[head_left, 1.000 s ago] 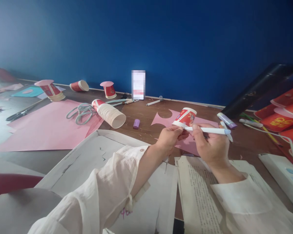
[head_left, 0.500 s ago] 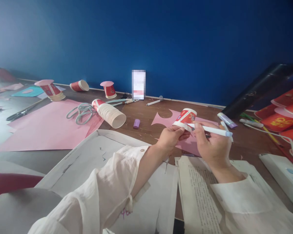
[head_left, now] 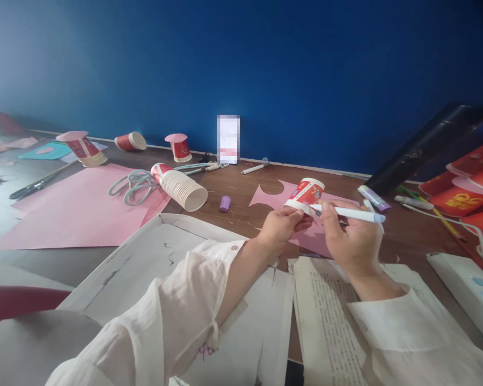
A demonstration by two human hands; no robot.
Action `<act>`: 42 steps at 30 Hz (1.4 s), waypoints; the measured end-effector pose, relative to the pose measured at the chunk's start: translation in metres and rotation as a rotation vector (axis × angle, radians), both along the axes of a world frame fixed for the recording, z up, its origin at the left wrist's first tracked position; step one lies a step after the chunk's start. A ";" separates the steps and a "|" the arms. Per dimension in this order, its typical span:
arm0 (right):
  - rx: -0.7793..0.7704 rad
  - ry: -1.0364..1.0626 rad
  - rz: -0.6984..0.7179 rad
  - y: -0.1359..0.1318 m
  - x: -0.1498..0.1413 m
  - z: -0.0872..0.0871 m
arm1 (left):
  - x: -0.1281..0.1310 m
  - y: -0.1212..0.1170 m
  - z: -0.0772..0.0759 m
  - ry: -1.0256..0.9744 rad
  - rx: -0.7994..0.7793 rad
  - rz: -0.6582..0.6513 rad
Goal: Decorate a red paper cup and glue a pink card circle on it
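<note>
A red and white paper cup [head_left: 305, 193] lies tilted over the cut pink paper [head_left: 273, 199]. My left hand [head_left: 282, 228] is closed on the cup's near rim, with the thumb on top. In my right hand [head_left: 352, 236] is a white marker [head_left: 356, 214], held like a pen. Its tip points left and meets or nearly meets the cup's rim; contact is hard to make out. A second slim white item shows behind the right fingers, partly hidden. The purple cap [head_left: 225, 203] stands on the table to the left of the cup.
Stacked paper cups [head_left: 181, 187] lie beside a pale cord [head_left: 134, 186] on a pink sheet [head_left: 80, 214]. Cups with pink discs stand near the wall. Printed pages [head_left: 326, 316] and a white box lid [head_left: 145, 257] lie in front. A glue stick [head_left: 374, 198] and black tube [head_left: 430, 145] are at right.
Almost nothing differs. The marker's rear end has shifted very slightly, while both hands and the cup keep their places.
</note>
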State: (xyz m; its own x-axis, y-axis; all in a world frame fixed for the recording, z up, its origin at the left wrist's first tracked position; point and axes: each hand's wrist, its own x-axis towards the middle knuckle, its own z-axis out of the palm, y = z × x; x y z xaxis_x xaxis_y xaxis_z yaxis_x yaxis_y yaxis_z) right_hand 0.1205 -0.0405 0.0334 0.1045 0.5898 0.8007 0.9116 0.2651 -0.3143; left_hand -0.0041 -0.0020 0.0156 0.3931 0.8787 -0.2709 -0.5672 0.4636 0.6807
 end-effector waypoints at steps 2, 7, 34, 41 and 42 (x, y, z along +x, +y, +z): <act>0.001 0.014 0.013 0.001 0.001 -0.001 | 0.000 -0.001 0.003 0.008 -0.013 -0.003; -0.008 0.035 0.021 0.001 0.002 -0.002 | -0.001 -0.001 0.002 -0.006 -0.005 -0.005; -0.002 -0.027 -0.019 0.000 0.002 -0.002 | 0.000 0.000 0.002 0.005 -0.014 0.011; 0.010 -0.039 -0.013 -0.001 0.002 -0.003 | 0.000 0.000 -0.001 -0.006 0.021 0.004; 0.005 -0.034 -0.011 -0.001 0.001 -0.003 | 0.000 0.000 -0.001 -0.008 0.021 0.005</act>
State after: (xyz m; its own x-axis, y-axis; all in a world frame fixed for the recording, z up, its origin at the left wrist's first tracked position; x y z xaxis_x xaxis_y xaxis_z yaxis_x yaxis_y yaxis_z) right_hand 0.1219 -0.0419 0.0306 0.0840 0.5849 0.8067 0.9246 0.2562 -0.2820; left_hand -0.0045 -0.0020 0.0146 0.3903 0.8864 -0.2489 -0.5750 0.4459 0.6860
